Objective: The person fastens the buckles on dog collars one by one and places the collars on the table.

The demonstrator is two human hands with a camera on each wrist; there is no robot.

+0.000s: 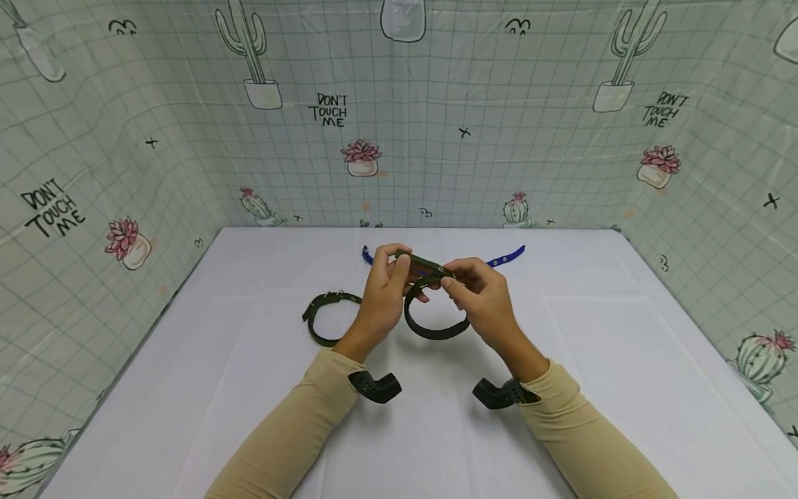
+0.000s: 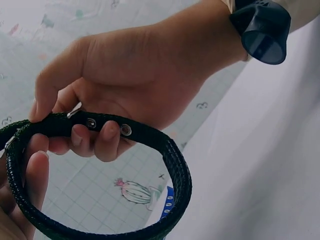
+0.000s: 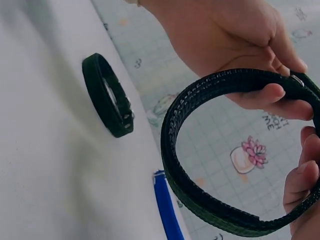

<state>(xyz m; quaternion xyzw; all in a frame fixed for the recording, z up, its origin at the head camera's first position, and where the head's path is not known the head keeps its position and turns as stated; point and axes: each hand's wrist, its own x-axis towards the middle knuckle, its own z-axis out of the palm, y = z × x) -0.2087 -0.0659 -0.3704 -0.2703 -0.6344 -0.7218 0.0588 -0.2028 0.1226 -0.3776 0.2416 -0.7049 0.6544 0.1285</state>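
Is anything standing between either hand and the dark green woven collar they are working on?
No. The left hand and right hand both grip the dark green woven collar loop directly at its buckle end. The second dark collar and the blue strap lie apart on the white table.

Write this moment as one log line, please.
left hand: grips dark green collar | right hand: pinches same collar | second green collar: on table | blue strap: behind hands

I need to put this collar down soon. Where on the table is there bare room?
Bare: the right side of the table and the near-left corner. Crowded: the middle, with the held collar, the second collar left of it, and the blue strap behind.
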